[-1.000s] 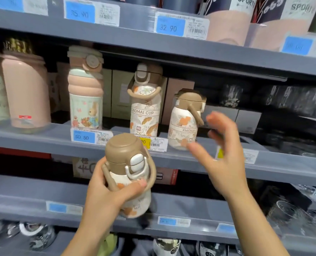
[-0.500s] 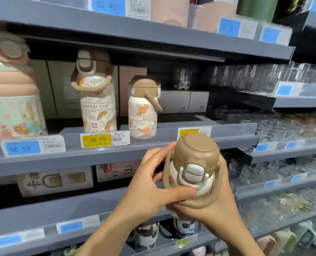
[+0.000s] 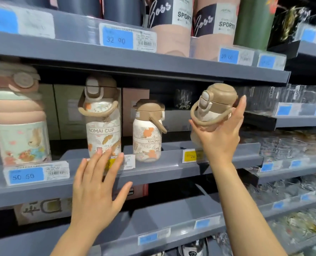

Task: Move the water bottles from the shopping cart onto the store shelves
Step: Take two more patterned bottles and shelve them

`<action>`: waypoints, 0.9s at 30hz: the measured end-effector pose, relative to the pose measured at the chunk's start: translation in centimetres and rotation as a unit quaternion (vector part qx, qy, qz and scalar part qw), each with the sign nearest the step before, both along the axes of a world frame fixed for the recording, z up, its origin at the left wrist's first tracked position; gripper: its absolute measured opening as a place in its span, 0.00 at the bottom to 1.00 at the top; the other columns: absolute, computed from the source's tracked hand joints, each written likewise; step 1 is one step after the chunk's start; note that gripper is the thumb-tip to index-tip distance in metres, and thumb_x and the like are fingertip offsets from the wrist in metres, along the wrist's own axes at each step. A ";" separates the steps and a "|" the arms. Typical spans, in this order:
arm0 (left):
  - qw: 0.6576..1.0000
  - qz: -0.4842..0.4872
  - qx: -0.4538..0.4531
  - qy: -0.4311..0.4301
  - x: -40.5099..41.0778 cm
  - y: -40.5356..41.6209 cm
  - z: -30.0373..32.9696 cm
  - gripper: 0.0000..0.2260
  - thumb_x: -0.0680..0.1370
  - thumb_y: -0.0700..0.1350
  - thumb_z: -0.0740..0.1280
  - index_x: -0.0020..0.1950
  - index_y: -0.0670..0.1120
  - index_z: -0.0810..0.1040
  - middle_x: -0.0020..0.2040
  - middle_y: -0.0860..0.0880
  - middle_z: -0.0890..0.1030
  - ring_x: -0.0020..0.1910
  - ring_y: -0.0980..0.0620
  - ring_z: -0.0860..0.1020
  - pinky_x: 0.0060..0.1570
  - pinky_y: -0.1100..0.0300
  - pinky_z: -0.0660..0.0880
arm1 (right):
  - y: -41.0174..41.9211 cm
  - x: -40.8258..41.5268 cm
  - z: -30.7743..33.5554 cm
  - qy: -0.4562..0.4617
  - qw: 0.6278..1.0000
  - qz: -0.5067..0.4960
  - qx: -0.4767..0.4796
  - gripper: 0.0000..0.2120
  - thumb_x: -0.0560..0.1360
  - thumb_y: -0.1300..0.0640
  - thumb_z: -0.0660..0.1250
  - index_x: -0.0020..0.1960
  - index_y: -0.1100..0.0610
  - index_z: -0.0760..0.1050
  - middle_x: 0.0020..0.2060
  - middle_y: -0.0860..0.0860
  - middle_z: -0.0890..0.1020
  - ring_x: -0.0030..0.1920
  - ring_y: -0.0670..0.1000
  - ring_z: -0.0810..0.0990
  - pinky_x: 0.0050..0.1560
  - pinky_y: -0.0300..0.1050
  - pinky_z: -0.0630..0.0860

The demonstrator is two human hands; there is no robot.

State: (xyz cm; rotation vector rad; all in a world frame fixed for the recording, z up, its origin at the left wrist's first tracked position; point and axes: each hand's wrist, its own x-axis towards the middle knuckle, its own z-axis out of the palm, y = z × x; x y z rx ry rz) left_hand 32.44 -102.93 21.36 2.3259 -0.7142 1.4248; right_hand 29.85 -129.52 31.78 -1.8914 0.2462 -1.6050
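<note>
While the left hand (image 3: 96,189) spreads flat, the right hand (image 3: 220,134) grips a bottle (image 3: 213,106).

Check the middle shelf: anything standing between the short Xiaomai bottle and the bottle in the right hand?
Nothing stands there. In the head view, only bare shelf separates the short bottle from the held bottle in the right hand.

Your middle shelf (image 3: 172,164) carries, from its left end, a pink rabbit-print bottle (image 3: 17,124), a tall leaf-print bottle (image 3: 103,124) and a short leaf-print bottle (image 3: 148,132), all upright near the front edge. Boxes (image 3: 65,109) stand along the back. Price tags (image 3: 36,174) line the front lip.
</note>
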 end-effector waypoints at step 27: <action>0.992 0.079 0.046 -0.086 1.8 -0.1 -1.3 0.26 0.77 0.59 0.61 0.71 0.46 0.70 0.65 0.39 0.74 0.67 0.39 0.68 0.67 0.42 0.60 | 2.0 2.5 -1.3 0.278 0.960 -0.037 0.002 0.59 0.64 0.42 0.77 0.77 0.45 0.35 0.66 0.56 0.73 0.61 0.59 0.76 0.46 0.47 0.68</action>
